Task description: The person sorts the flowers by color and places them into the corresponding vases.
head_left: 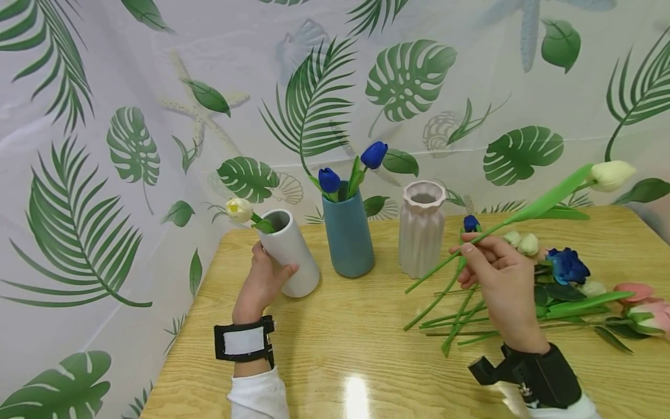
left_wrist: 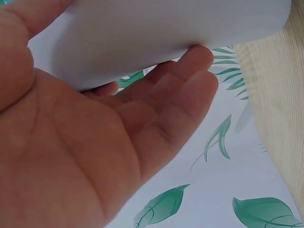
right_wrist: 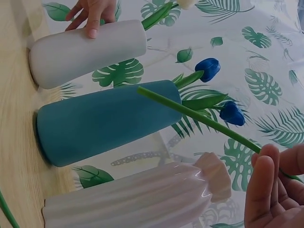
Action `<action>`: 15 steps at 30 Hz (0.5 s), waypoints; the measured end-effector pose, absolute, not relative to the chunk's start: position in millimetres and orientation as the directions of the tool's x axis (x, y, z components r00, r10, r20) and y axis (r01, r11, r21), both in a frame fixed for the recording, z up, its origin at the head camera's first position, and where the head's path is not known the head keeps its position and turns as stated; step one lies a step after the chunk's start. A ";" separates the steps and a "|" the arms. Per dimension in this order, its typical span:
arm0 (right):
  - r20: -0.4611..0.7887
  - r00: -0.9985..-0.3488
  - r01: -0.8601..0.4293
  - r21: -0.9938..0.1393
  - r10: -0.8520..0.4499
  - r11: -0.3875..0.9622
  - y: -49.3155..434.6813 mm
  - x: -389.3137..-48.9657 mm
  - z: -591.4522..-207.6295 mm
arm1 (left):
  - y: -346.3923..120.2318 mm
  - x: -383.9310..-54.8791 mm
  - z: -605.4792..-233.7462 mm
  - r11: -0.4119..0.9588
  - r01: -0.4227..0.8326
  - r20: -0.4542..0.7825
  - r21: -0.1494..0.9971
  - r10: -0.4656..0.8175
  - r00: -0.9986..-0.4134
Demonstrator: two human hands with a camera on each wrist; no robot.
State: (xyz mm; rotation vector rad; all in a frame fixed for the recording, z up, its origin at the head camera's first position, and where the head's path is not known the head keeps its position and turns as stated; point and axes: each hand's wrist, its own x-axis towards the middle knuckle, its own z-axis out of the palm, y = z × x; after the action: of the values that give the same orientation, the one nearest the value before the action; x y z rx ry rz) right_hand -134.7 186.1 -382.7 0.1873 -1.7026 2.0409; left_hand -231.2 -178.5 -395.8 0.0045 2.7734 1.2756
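At the left of the table, my left hand holds a smooth white vase, thumb across its front and fingers at the far side. One white tulip leans out of its mouth to the left. The left wrist view shows the fingertips against the wall of the vase. Over a heap of loose flowers, my right hand pinches the green stem of another white tulip. Its bloom points up to the right, and the bare stem end slants down to the left, overlapping the blue vase in the right wrist view.
A blue vase with two blue tulips stands mid-table. To its right is a pale pink ribbed vase. Loose flowers lie at the right, among them a blue rose and a pink rose. Leaf-patterned cloth hangs behind.
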 end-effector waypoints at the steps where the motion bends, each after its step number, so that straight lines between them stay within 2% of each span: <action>1: 0.403 -0.876 -0.442 -0.891 0.265 -0.105 185.4 -134.5 -382.8 | -178.6 -231.3 -395.9 0.653 -0.035 -0.080 0.757 0.039 -0.996; 9: 0.501 -0.831 -0.509 -0.860 0.243 0.032 180.4 -135.6 -394.3 | -178.8 -231.1 -395.1 0.650 -0.030 -0.075 0.760 0.041 -0.996; 15: 0.710 -0.667 -0.731 -0.682 0.224 -0.015 200.7 -180.6 -483.4 | -178.5 -231.4 -395.3 0.645 -0.037 -0.080 0.763 0.037 -0.996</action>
State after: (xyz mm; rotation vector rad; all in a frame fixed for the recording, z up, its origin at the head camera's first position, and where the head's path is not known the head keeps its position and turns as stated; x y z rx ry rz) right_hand -180.6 200.7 -483.4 0.5405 -1.5745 1.7644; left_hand -231.4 -178.5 -395.3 -0.0005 2.7686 1.2875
